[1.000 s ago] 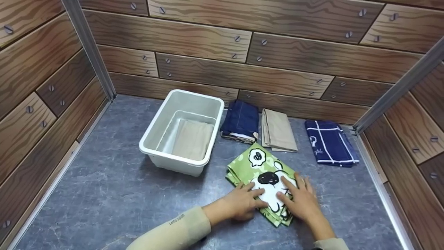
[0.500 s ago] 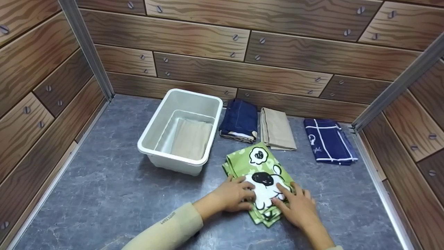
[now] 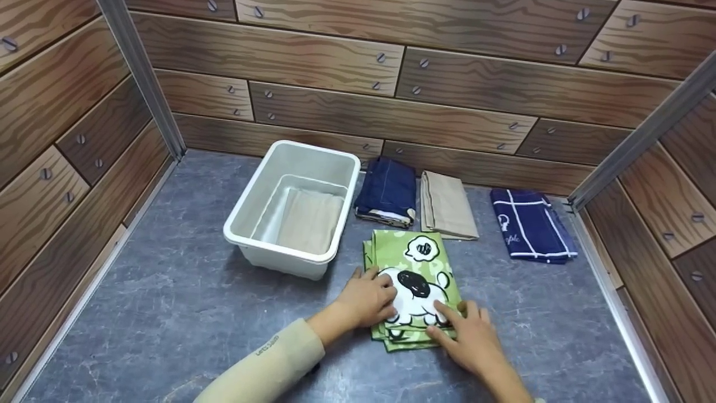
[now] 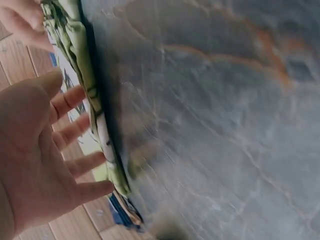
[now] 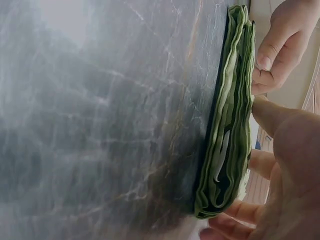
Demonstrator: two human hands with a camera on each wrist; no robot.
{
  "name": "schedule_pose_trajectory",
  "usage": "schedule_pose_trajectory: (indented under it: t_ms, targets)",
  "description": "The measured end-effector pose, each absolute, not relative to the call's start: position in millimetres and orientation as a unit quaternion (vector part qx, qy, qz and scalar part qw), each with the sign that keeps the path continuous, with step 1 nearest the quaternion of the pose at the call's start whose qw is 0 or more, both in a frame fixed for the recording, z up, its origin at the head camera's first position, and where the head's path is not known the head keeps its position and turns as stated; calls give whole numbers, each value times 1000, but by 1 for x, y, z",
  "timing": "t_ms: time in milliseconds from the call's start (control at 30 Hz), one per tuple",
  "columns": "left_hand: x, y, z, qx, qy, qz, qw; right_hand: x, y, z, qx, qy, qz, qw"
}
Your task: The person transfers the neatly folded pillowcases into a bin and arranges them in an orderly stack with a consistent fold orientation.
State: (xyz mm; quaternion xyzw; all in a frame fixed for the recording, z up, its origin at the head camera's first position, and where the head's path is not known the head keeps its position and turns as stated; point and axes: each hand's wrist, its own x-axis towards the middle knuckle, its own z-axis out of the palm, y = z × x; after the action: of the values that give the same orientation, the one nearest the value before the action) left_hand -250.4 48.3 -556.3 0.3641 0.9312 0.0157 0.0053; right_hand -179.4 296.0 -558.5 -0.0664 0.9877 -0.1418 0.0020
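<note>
One folded green cloth lies flat on the grey marbled worktop, to the near right of the white tub. Its upper face shows a white cartoon animal with a large black patch and, toward the far end, a white bubble with a dark scribble; several layers show along its near edge. The left hand touches its left side with fingers spread wide, and the right hand rests at its near right corner, thumb and forefinger apart; neither grips it. Compared with a second ago, the cloth has turned clockwise: it lay aslant, one corner pointing to the far side, and now its sides run nearly straight from near to far. Both hands have shifted left with it.

Just beyond the cloth are a folded plain navy cloth and a beige cloth; a navy cloth with white lines lies farther right. The white tub, holding a pale folded cloth, stands where it stood.
</note>
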Motion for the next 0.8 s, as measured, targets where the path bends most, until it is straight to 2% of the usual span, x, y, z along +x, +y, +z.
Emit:
schedule_pose_trajectory:
  t_ms: [100, 233, 367, 567, 800]
  targets:
    - [-244, 52, -555, 375, 927, -11, -4, -182, 300, -562, -88, 984, -154, -25]
    - [-236, 52, -557, 394, 919, -6, 20, -183, 305, -570, -125, 978, -162, -40]
    - [-236, 49, -561, 401, 915, 12, 47, -179, 303, -576, -159, 972, -171, -29]
    - [-245, 42, -562, 409, 910, 34, 60, -176, 292, -578, -171, 968, -180, -35]
    - [-252, 34, -558, 406, 909, 59, 79, -172, 282, -575, -154, 969, -191, 11]
